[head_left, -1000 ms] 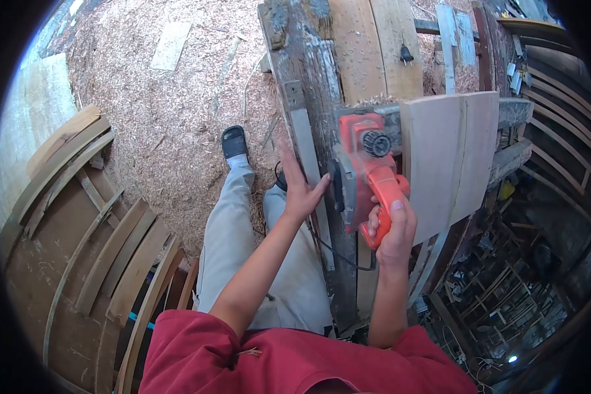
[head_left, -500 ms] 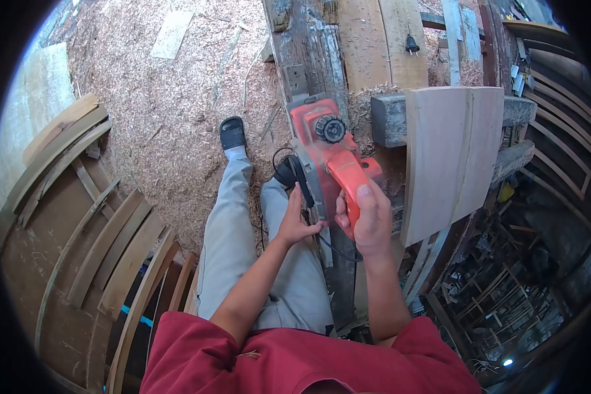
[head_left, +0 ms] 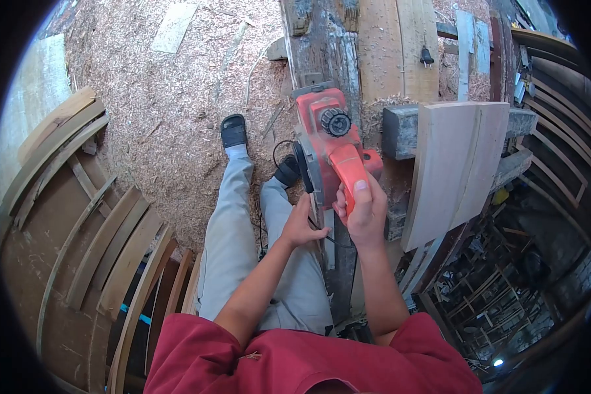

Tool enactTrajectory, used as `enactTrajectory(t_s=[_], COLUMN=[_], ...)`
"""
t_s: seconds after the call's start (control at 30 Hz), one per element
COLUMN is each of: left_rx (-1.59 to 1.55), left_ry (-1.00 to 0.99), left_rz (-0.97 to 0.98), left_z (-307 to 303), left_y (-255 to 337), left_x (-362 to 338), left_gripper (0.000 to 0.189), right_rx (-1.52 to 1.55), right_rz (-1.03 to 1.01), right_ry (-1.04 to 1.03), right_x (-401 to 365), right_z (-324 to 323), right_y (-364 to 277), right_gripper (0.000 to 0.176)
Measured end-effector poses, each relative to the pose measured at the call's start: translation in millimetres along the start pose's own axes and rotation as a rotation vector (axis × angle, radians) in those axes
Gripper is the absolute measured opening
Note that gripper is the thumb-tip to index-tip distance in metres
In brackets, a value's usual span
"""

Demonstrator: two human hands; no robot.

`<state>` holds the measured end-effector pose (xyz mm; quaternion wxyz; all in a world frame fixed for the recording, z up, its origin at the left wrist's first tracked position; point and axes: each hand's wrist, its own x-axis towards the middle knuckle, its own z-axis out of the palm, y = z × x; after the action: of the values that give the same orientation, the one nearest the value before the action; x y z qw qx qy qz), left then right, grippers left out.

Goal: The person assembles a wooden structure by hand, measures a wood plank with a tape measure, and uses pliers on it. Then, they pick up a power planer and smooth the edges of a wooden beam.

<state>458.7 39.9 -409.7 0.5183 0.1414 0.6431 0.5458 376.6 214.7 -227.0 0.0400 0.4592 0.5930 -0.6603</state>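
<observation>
My right hand (head_left: 366,209) is wrapped around the rear handle of a red electric hand planer (head_left: 322,121), which has a black ribbed front knob. The planer rests along a long, weathered timber beam (head_left: 318,56). My left hand (head_left: 300,226) is beside the planer's rear end, on the side toward my legs. Its fingers are stretched along the edge of the work, and the thumb is spread toward the beam. A black cord (head_left: 338,244) trails behind the planer, near my left thumb. Whatever lies under the planer's base is mostly hidden.
A pale wide board (head_left: 456,164) leans over grey timber blocks (head_left: 400,134) to the right. A black plug (head_left: 427,56) hangs over planks (head_left: 381,52) ahead. Curved wooden pieces (head_left: 108,246) are stacked at left. Shavings (head_left: 157,118) cover the ground around my sandalled feet.
The view has shifted slightly, moving the beam and board rightward in frame. My right hand remains on the planer handle, and my left hand stays beside its rear end.
</observation>
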Motion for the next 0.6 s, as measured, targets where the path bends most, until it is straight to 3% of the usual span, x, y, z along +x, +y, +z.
enactTrajectory(t_s=[0.37,0.6], left_rx=[0.102,0.157], left_ry=[-0.116,-0.109], left_rz=[-0.227,-0.262], left_z=[6,-1], left_y=[-5,1], left_x=[-5,0], left_gripper=[0.137,0.141], right_rx=[0.025,0.041], right_rz=[-0.027,-0.05], right_ry=[0.111,0.081], right_x=[22,61], right_z=[19,39], right_y=[-26,-61], right_gripper=[0.039,0.04])
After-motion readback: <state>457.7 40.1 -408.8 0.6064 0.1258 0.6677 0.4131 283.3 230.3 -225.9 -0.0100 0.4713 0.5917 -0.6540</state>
